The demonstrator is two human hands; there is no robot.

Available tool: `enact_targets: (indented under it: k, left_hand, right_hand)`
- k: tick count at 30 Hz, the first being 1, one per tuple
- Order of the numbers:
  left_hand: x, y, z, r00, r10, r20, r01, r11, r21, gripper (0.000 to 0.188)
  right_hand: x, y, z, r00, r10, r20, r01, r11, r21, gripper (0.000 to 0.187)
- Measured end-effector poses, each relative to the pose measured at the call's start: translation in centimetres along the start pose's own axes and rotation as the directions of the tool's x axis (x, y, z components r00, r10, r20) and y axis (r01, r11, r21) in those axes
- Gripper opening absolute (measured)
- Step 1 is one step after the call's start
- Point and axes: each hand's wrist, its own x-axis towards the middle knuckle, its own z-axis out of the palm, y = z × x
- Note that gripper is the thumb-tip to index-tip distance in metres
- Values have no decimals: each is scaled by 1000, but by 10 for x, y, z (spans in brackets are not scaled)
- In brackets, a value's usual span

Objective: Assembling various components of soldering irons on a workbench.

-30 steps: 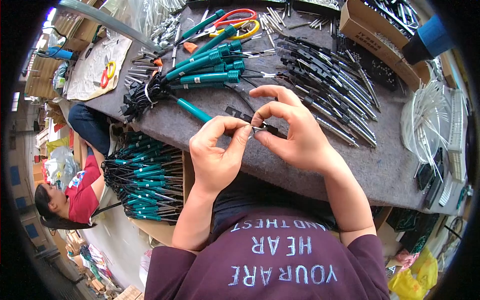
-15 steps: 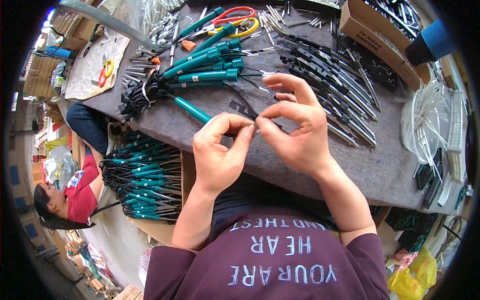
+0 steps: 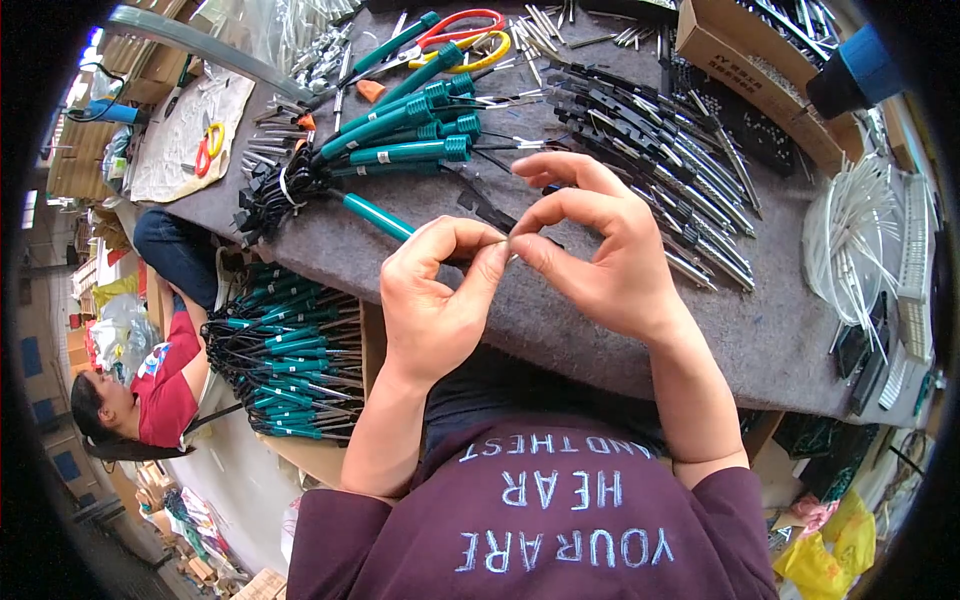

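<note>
My left hand point(image 3: 440, 290) and my right hand point(image 3: 600, 245) meet fingertip to fingertip over the table's near edge. Both pinch closed on something small between thumb and forefinger, too small to make out. The right hand's other fingers are raised and curled. A green tube point(image 3: 378, 215) runs beneath the left hand, its near end hidden. Just beyond the fingertips lies a black flat strip with notches point(image 3: 484, 208). To the left, a bundle of green ribbed-end handles point(image 3: 410, 152) has its black cables gathered by a white tie point(image 3: 285, 182).
Metal rods with black leads point(image 3: 660, 170) are heaped at right. Red-and-yellow scissors point(image 3: 462, 45) lie at the back, another pair point(image 3: 208, 150) far left. A cardboard box point(image 3: 755, 80) and a bag of white ties point(image 3: 850, 240) flank the right. Green-handled pieces point(image 3: 290, 360) fill a box below left; a person point(image 3: 170, 380) sits beyond.
My right fingers have shifted slightly, the thumb and forefinger rolling at the pinch. My left hand has moved a little left. The view has shifted slightly.
</note>
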Motion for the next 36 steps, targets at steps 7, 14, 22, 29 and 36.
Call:
enact_targets:
  k: [7, 14, 22, 29, 36]
  left_hand:
    - [4, 5, 3, 999, 35, -22, -35, 999, 13, 3]
    - [8, 8, 8, 996, 77, -33, -74, 994, 78, 4]
    - [-3, -2, -2, 1000, 12, -21, -9, 991, 133, 5]
    - [-2, 0, -3, 1000, -12, 4, 12, 1000, 23, 7]
    - [-5, 5, -8, 989, -133, 67, 142, 975, -171, 10]
  right_hand:
    - [-1, -4, 7, 987, 26, -157, -30, 999, -23, 13]
    - [-3, -8, 9, 958, -130, -255, 84, 980, -182, 14]
    - [2, 3, -29, 742, -189, -643, 1, 959, -282, 10]
    - [-5, -5, -14, 989, 148, 18, -149, 971, 185, 19]
    - [-8, -8, 3, 915, 364, 176, -404, 810, 425, 17]
